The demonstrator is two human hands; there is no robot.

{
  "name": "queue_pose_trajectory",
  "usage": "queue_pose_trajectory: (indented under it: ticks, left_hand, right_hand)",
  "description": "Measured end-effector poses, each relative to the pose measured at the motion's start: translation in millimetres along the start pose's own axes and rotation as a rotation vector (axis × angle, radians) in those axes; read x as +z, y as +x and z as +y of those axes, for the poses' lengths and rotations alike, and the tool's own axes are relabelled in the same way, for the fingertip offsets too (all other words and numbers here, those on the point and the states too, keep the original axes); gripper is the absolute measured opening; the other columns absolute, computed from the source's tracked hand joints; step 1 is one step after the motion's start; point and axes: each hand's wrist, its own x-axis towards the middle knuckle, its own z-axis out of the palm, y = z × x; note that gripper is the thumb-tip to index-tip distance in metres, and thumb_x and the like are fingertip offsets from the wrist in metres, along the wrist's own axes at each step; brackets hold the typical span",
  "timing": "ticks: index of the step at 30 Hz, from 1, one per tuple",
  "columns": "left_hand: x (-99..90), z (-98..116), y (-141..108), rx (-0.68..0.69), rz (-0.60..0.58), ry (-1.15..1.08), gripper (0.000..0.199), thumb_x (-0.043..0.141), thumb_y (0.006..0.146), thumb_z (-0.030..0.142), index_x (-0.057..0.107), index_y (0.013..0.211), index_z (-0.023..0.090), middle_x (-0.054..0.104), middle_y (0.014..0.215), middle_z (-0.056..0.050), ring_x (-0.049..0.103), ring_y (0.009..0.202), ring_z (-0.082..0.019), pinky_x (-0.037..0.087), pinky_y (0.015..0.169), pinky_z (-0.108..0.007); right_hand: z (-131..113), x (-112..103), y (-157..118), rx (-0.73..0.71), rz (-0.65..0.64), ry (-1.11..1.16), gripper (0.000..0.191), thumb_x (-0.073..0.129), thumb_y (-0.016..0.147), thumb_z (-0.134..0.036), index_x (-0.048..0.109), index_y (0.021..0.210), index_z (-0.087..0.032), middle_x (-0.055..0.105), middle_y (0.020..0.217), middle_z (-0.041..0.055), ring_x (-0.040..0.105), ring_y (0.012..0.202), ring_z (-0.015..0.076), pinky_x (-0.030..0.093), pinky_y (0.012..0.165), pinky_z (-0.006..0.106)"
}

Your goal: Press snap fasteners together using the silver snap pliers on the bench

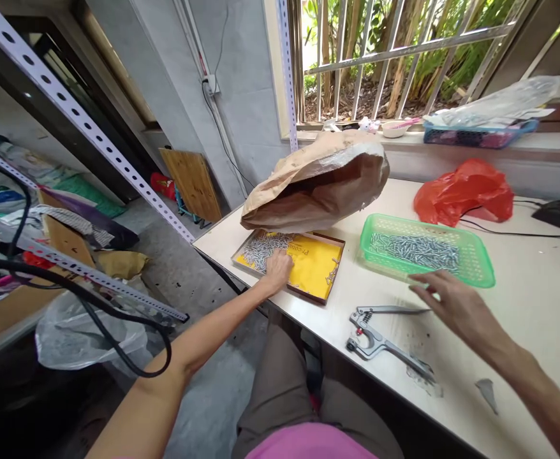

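Observation:
A shallow tray with a yellow bottom lies near the table's front edge, with a heap of small silvery metal pieces at its left side. My left hand rests in this tray beside the heap, its fingers curled down; whatever they pinch is hidden. Over the near rim of a green plastic basket hovers my right hand, thumb and fingers stretched out and apart. The basket holds many slim silvery metal pieces. Below that hand, metal hand pliers with spread handles lie on the table.
Behind the tray a large brown paper bag lies with its mouth facing me. A red plastic bag sits beyond the basket. A small grey cone-shaped piece lies at right. A perforated metal post slants along the left.

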Motion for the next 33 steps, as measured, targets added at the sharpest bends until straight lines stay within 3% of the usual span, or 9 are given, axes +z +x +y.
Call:
queue_pose_trajectory:
  ticks: [5, 8, 10, 12, 15, 18, 24, 33]
  left_hand:
    - [0.7, -8.6, 13.0, 0.030, -0.001, 0.001, 0.028, 0.043, 0.086, 0.015, 0.070, 0.091, 0.008, 0.064, 0.098, -0.017, 0.053, 0.106, -0.030, 0.048, 0.076, -0.035]
    - [-10.3, -1.8, 10.7, 0.056, 0.018, -0.006, 0.028, 0.042, 0.084, 0.011, 0.069, 0.092, 0.008, 0.065, 0.098, -0.018, 0.055, 0.103, -0.028, 0.047, 0.079, -0.035]
    - [-18.9, 12.1, -2.4, 0.117, 0.037, -0.152, 0.025, 0.046, 0.082, 0.012, 0.069, 0.090, 0.010, 0.067, 0.093, -0.014, 0.059, 0.094, -0.024, 0.047, 0.080, -0.033]
    - [-24.9, 32.5, -24.2, 0.184, -0.033, -0.449, 0.019, 0.052, 0.079, 0.017, 0.069, 0.086, 0.012, 0.068, 0.083, -0.008, 0.061, 0.079, -0.017, 0.048, 0.073, -0.028]
    - [-23.5, 66.6, -61.7, 0.175, -0.335, -0.898, 0.016, 0.058, 0.074, 0.023, 0.067, 0.083, 0.013, 0.063, 0.068, -0.001, 0.054, 0.056, -0.009, 0.044, 0.053, -0.021]
    - [-11.0, 92.5, -86.3, 0.089, -0.534, -1.106, 0.019, 0.060, 0.072, 0.028, 0.066, 0.080, 0.012, 0.056, 0.058, 0.002, 0.044, 0.044, -0.006, 0.035, 0.041, -0.017]
    - [10.7, 107.7, -88.2, 0.020, -0.631, -1.089, 0.028, 0.065, 0.069, 0.038, 0.067, 0.072, 0.010, 0.051, 0.052, 0.004, 0.032, 0.038, -0.003, 0.020, 0.037, -0.018]
    - [11.6, 108.1, -79.4, -0.028, -0.801, -1.014, 0.023, 0.067, 0.070, 0.034, 0.060, 0.064, 0.012, 0.051, 0.048, 0.005, 0.040, 0.034, -0.003, 0.025, 0.036, -0.017]
  right_hand:
    - [-64.1, 16.9, -58.6, -0.006, -0.137, 0.122, 0.033, 0.038, 0.095, -0.043, 0.062, 0.106, -0.023, 0.062, 0.096, 0.0069, 0.063, 0.082, 0.0178, 0.051, 0.073, 0.032]
    - [-80.8, 24.4, -77.2, 0.043, -0.195, 0.095, 0.033, 0.036, 0.096, -0.039, 0.061, 0.109, -0.022, 0.060, 0.098, 0.0073, 0.062, 0.083, 0.0178, 0.051, 0.074, 0.032]
    - [-83.7, 29.1, -84.2, 0.061, -0.209, 0.063, 0.032, 0.036, 0.096, -0.035, 0.060, 0.112, -0.021, 0.059, 0.100, 0.0079, 0.061, 0.083, 0.0181, 0.051, 0.074, 0.033]
    - [-84.3, 33.7, -87.8, 0.068, -0.212, 0.024, 0.031, 0.037, 0.096, -0.031, 0.059, 0.114, -0.020, 0.059, 0.100, 0.0084, 0.061, 0.082, 0.0186, 0.051, 0.075, 0.034]
    - [-85.6, 38.8, -87.7, 0.093, -0.197, -0.030, 0.029, 0.039, 0.095, -0.029, 0.059, 0.114, -0.019, 0.059, 0.099, 0.0089, 0.061, 0.082, 0.0193, 0.050, 0.077, 0.034]
    - [-87.5, 40.1, -84.3, 0.133, -0.174, -0.061, 0.030, 0.042, 0.094, -0.028, 0.058, 0.117, -0.016, 0.059, 0.098, 0.0100, 0.061, 0.082, 0.0198, 0.050, 0.075, 0.034]
    - [-87.9, 38.1, -82.6, 0.114, -0.197, -0.058, 0.027, 0.043, 0.093, -0.023, 0.060, 0.112, -0.017, 0.059, 0.094, 0.0089, 0.059, 0.081, 0.0187, 0.048, 0.074, 0.032]
    - [-79.8, 50.7, -88.1, 0.116, -0.165, -0.098, 0.029, 0.038, 0.094, -0.018, 0.060, 0.112, -0.021, 0.059, 0.094, 0.0078, 0.056, 0.083, 0.0190, 0.044, 0.074, 0.031]
